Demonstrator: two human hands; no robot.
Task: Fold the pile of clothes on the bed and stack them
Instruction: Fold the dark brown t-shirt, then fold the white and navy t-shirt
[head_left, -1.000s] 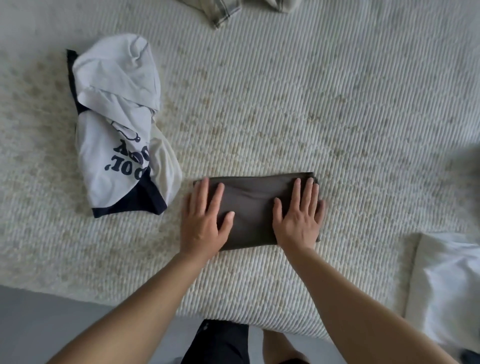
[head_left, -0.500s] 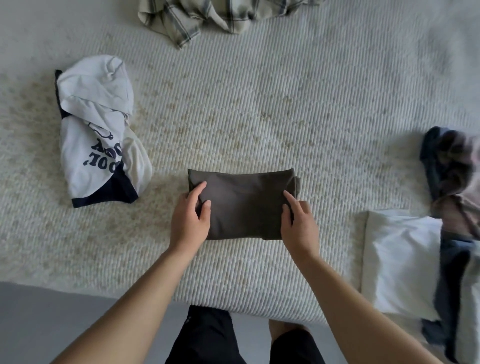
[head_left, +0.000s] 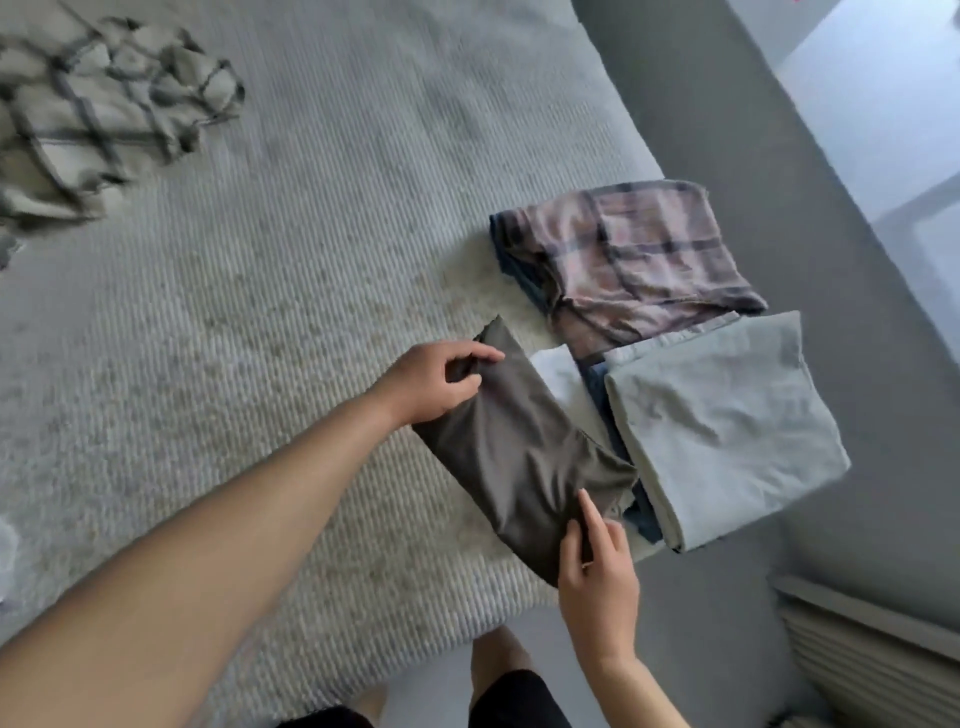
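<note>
one head-worn view looks steeply down, close over both forearms, at the ribbed pale grey bedspread (head_left: 291, 249).

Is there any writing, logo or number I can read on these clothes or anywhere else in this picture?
None: no text shows anywhere in this view.
The folded dark grey-brown garment held in both hands is plain.
The folded pale grey-green cloth is plain.
The folded pink-and-grey plaid garment bears only a check pattern.
The crumpled beige plaid shirt is blurred, showing only checks.
</note>
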